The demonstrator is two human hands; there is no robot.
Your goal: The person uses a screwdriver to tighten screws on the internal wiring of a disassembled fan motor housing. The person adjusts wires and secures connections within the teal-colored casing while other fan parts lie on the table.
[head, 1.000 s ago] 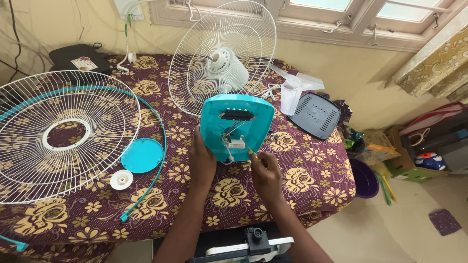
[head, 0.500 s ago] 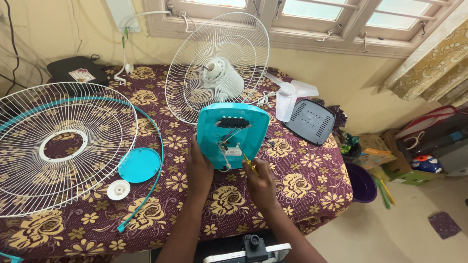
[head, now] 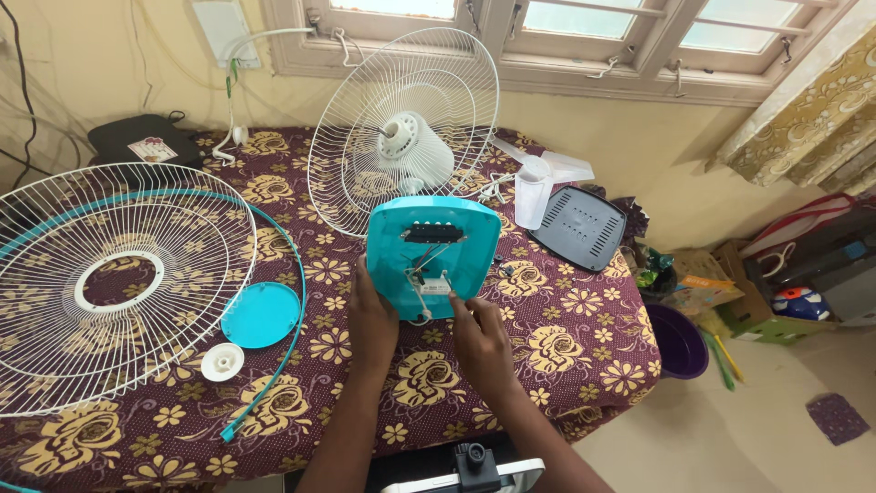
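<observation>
Where the flowered maroon tablecloth (head: 566,338) reaches its left end, a white wire fan guard (head: 105,283) lies flat with a teal rim band (head: 283,301) curving along its right side; just beside that band sit a teal round cap (head: 262,314) and, nearer the front edge, a small white knob (head: 222,361). Next comes the left hand (head: 372,319), fingers clasped on the left edge of the teal fan base (head: 433,256), which stands tilted up near the middle of the table, its open underside with wires facing the camera. Behind it rises the upright rear guard with the white motor (head: 411,151). The right hand (head: 479,342) is below the base's lower right corner, fingertips touching its bottom edge near the wiring; whether it pinches anything cannot be told. Further right lie a white blade piece (head: 538,183) and a grey vented cover (head: 578,226)
</observation>
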